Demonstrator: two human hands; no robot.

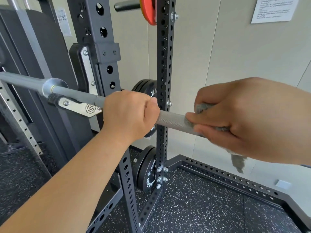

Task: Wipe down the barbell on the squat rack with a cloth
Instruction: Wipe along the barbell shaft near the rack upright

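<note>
Your left hand (129,113) grips the grey knurled bar (171,121); beside it your right hand (249,121) clamps a grey cloth (238,163) around it.

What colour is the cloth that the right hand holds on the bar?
Grey. The cloth shows best in the head view, hanging below the right hand.
</note>
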